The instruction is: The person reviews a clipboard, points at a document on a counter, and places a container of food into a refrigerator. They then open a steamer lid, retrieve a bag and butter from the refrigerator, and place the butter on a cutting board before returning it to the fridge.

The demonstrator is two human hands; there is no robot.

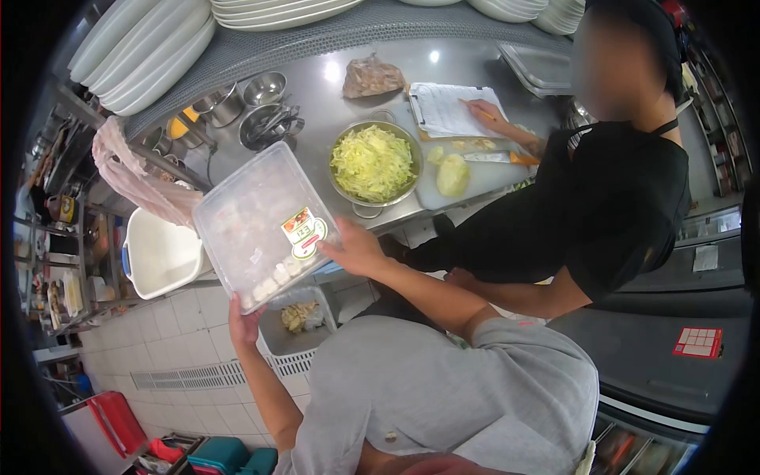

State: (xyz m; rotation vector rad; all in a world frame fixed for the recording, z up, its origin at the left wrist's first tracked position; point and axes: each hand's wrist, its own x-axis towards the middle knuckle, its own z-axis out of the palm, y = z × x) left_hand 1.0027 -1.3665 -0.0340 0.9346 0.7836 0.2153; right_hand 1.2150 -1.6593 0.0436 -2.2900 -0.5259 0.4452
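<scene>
A large clear plastic container (253, 214) with a green, red and white label is held tilted between my two hands. My left hand (245, 321) grips its lower left corner. My right hand (355, 248) holds the right edge beside the label, fingers closed round it. White pieces show through its lower side. Just right of the container, a steel colander of shredded cabbage (375, 164) stands on the steel counter (317, 75). Below the container is a grey bin (279, 336) with scraps and a plastic bag in it.
A co-worker (633, 182) at the right writes on a paper sheet (453, 109). Near them, a knife (487, 157) and cut cabbage (453, 176) lie on a board. A white tub (162, 253) is at left, under a hanging cloth (134, 170). Plates (150, 55) line the shelf.
</scene>
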